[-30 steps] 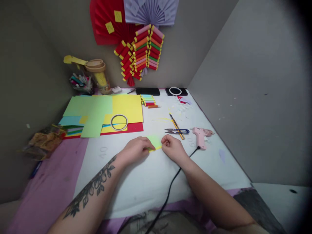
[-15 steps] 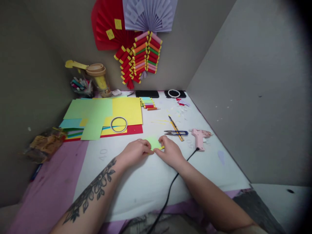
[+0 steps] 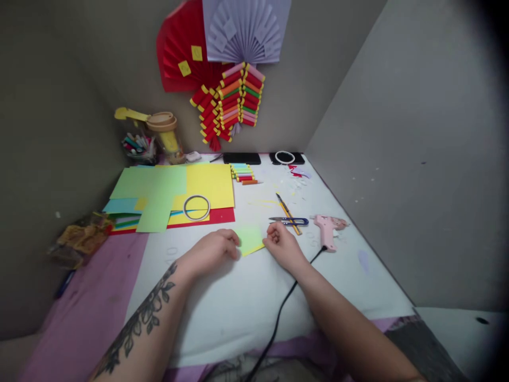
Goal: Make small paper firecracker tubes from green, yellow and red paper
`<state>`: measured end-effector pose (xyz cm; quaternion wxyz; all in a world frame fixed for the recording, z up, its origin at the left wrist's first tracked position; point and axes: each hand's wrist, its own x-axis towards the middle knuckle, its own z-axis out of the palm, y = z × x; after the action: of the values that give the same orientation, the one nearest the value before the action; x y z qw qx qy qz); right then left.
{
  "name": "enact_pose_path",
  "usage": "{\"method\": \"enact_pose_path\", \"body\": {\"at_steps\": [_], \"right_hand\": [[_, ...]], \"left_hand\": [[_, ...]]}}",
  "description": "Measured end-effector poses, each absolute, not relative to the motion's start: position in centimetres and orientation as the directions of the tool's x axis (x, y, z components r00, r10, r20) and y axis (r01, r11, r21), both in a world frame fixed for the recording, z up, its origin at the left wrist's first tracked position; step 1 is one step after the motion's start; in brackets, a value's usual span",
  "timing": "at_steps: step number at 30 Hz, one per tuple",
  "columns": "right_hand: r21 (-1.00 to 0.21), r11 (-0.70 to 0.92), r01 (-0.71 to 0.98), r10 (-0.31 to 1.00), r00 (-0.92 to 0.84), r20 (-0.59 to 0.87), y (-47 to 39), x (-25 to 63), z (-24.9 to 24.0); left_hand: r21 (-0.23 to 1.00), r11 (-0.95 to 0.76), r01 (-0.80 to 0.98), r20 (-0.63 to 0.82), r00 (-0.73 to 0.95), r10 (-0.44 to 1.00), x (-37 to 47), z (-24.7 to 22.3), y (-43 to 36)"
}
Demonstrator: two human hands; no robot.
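Note:
A small light green paper piece (image 3: 250, 239) with a yellow strip along its near edge lies between my hands on the white table cover. At its left edge, my left hand (image 3: 212, 252) has its fingers loosely bent and apart; I cannot tell whether they touch the paper. My right hand (image 3: 284, 248) has curled fingers, with thumb and forefinger closed at the paper's right corner. Just beyond it, blue-handled thread snips (image 3: 300, 221) lie across a yellow craft knife (image 3: 287, 209).
A pink glue gun (image 3: 326, 232) lies at right, its black cord (image 3: 280, 313) crossing under my right forearm. Coloured paper sheets (image 3: 210, 183) and a tape roll (image 3: 196, 207) are at left. Small paper rolls (image 3: 242, 171), two phones (image 3: 242, 158) and scraps lie farther back.
My hands have moved apart, with the left fingers drawing back leftward from the paper. More of the green paper and its yellow edge now shows. The view has shifted slightly.

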<state>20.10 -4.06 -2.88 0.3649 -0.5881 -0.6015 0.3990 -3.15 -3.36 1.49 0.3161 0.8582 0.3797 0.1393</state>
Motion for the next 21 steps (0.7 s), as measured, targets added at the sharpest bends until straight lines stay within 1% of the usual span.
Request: {"method": "enact_pose_path", "body": {"at_steps": [1, 3, 4, 5, 6, 7, 8, 10, 11, 12, 14, 16, 17, 18, 19, 20, 21], "right_hand": [[-0.95, -0.016, 0.312, 1.0, -0.01, -0.021, -3.9, 20.1, -2.7], [-0.994, 0.001, 0.11, 0.998, 0.06, 0.007, -3.7, 20.0, -2.1], [-0.999, 0.023, 0.034, 0.996, 0.089, 0.026, -3.6, 19.8, -1.7], [-0.998, 0.052, -0.019, 0.993, 0.107, 0.05, -3.5, 19.6, -1.3], [-0.995, 0.084, -0.05, 0.991, 0.11, 0.078, -3.4, 19.3, -0.8], [-0.992, 0.112, -0.065, 0.99, 0.098, 0.106, -3.4, 19.0, -0.4], [-0.988, 0.137, -0.068, 0.989, 0.071, 0.132, -3.4, 18.5, -0.1], [-0.985, 0.164, -0.051, 0.986, -0.023, 0.165, -3.3, 17.7, 0.1], [-0.985, 0.169, -0.031, 0.982, -0.079, 0.171, -3.2, 17.3, 0.2], [-0.985, 0.172, -0.002, 0.976, -0.132, 0.171, -2.9, 17.0, 0.2], [-0.976, 0.192, 0.102, 0.967, -0.19, 0.17, -1.8, 17.1, 0.4], [-0.927, 0.238, 0.29, 0.968, -0.147, 0.202, 0.1, 17.8, 1.0], [-0.873, 0.256, 0.415, 0.966, -0.097, 0.238, 1.3, 18.4, 1.3], [-0.788, 0.258, 0.559, 0.959, -0.05, 0.278, 2.5, 19.0, 1.7], [-0.68, 0.234, 0.695, 0.957, -0.042, 0.286, 3.7, 19.5, 2.0], [-0.556, 0.199, 0.807, 0.966, -0.066, 0.25, 4.7, 19.9, 2.2], [-0.432, 0.185, 0.883, 0.976, -0.113, 0.186, 5.7, 20.1, 2.2]], "left_hand": [[0.699, -0.456, 0.551, 0.036, 0.609, 0.792, -3.2, 1.3, -3.2], [0.793, -0.304, 0.528, 0.089, 0.394, 0.915, -3.1, 1.1, -3.0], [0.845, -0.209, 0.492, 0.08, 0.27, 0.96, -2.8, 1.1, -2.9], [0.897, -0.107, 0.429, 0.04, 0.161, 0.986, -2.4, 1.1, -3.0], [0.942, -0.001, 0.336, -0.031, 0.09, 0.995, -2.0, 1.1, -3.0], [0.972, 0.093, 0.218, -0.11, 0.067, 0.992, -1.5, 1.1, -3.1], [0.982, 0.157, 0.101, -0.165, 0.08, 0.983, -1.2, 1.1, -3.2], [0.972, 0.216, -0.093, -0.205, 0.113, 0.972, -0.7, 1.1, -3.4], [0.962, 0.222, -0.158, -0.207, 0.107, 0.973, -0.7, 1.1, -3.4], [0.955, 0.216, -0.202, -0.206, 0.07, 0.976, -0.7, 1.2, -3.4], [0.954, 0.186, -0.236, -0.206, -0.064, 0.976, -1.1, 1.3, -3.2], [0.956, 0.167, -0.241, -0.214, -0.181, 0.96, -1.6, 1.4, -3.0], [0.952, 0.172, -0.251, -0.226, -0.204, 0.952, -1.8, 1.3, -2.8], [0.945, 0.188, -0.267, -0.246, -0.203, 0.948, -2.0, 1.3, -2.7], [0.936, 0.207, -0.283, -0.265, -0.186, 0.946, -2.0, 1.1, -2.6], [0.928, 0.222, -0.298, -0.28, -0.168, 0.945, -2.1, 1.0, -2.5], [0.923, 0.23, -0.309, -0.287, -0.152, 0.946, -2.1, 0.8, -2.5]]}}
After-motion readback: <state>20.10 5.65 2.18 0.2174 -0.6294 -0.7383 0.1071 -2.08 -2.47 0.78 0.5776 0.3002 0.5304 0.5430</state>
